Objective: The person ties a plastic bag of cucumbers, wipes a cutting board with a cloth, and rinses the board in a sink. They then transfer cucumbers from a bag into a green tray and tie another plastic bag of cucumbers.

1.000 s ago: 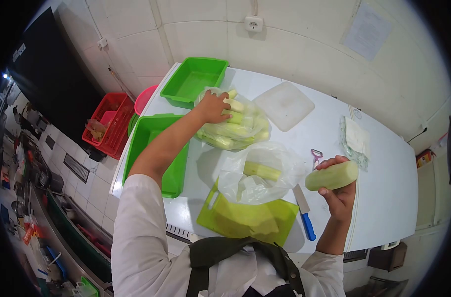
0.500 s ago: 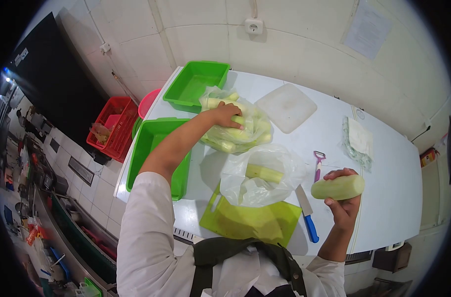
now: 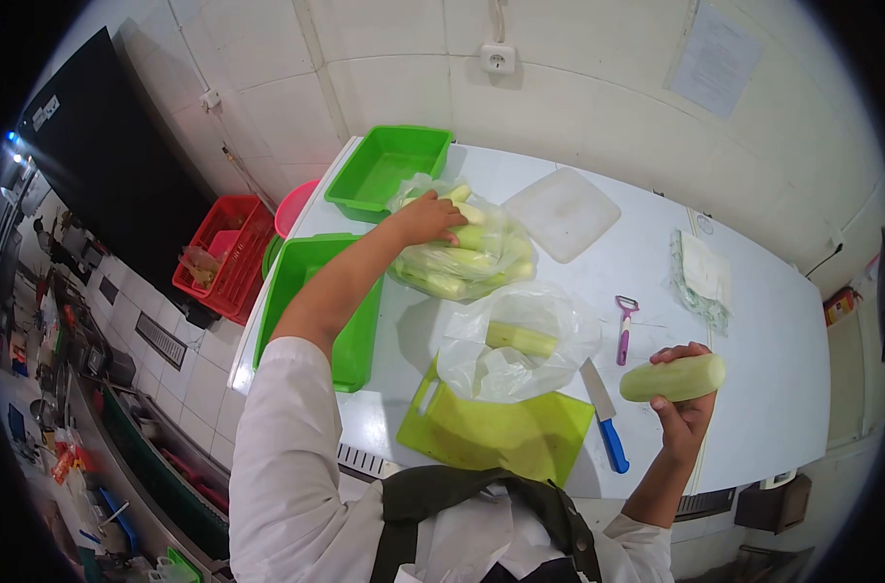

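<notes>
My right hand (image 3: 683,408) is closed around a thick, pale green cucumber-like vegetable (image 3: 672,378), held up over the right of the table. My left hand (image 3: 430,220) lies on a clear plastic bag (image 3: 509,255) full of similar pale vegetables (image 3: 470,259), its fingers apart and partly bent. Some fingertips are hidden there. Nearer to me, an opened white plastic bag (image 3: 462,358) holds a pale green vegetable piece (image 3: 522,339) and overlaps a green cutting board (image 3: 501,437). A knife with a blue handle (image 3: 612,445) rests at the board's right edge. Beyond it lies a purple-handled peeler (image 3: 624,335).
Two green tubs, one at the back (image 3: 389,167) and one nearer (image 3: 363,335), stand on the table's left. A translucent white board (image 3: 564,216) lies toward the wall. Packaged white cloth or paper (image 3: 703,277) is at right. Red crates (image 3: 224,257) stand beyond the table's left edge.
My left hand has shifted left across the bagged vegetables, uncovering more of them. My right hand has moved slightly right and down with its vegetable.
</notes>
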